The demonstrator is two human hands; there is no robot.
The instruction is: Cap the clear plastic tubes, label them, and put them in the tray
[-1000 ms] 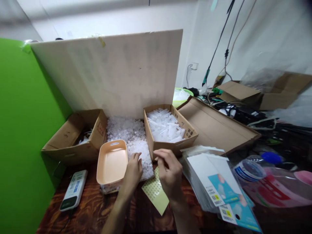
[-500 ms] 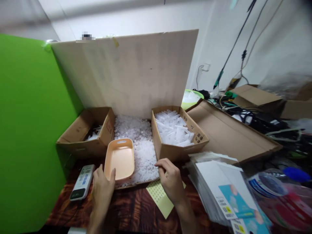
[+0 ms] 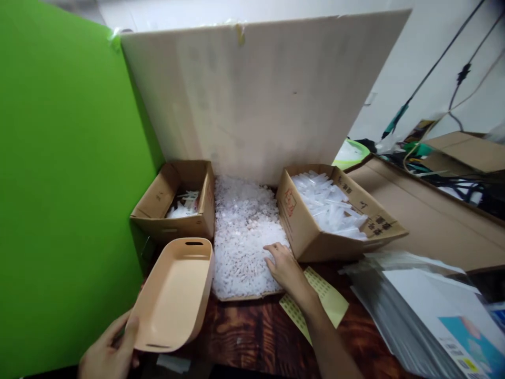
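Note:
My left hand point(image 3: 112, 345) grips the near left corner of a peach plastic basket point(image 3: 173, 295), with the thumb over its rim. This basket has slot handles and looks bare inside. It is tilted a little, beside a shallow cardboard tray point(image 3: 252, 296) filled with small white plastic pieces point(image 3: 248, 247). Over the right side of these pieces is my right hand point(image 3: 282, 263), thumb and index finger apart and no held thing visible. Whether its fingertips touch the pieces I cannot tell. Under my right forearm lie yellow sticker sheets point(image 3: 325, 295).
A cardboard box point(image 3: 185, 226) with mixed small items stands left of the tray; another box point(image 3: 303, 237) holds clear plastic tubes point(image 3: 327, 205). Behind rises a pale board point(image 3: 256, 95), with a green panel point(image 3: 71, 184) at left. Plastic sleeves with printed cards point(image 3: 426, 310) lie at right.
My left hand has pulled the basket off the white pieces, toward me and to the left. My right hand has moved from the tray's edge to above the pieces. The camera view has shifted.

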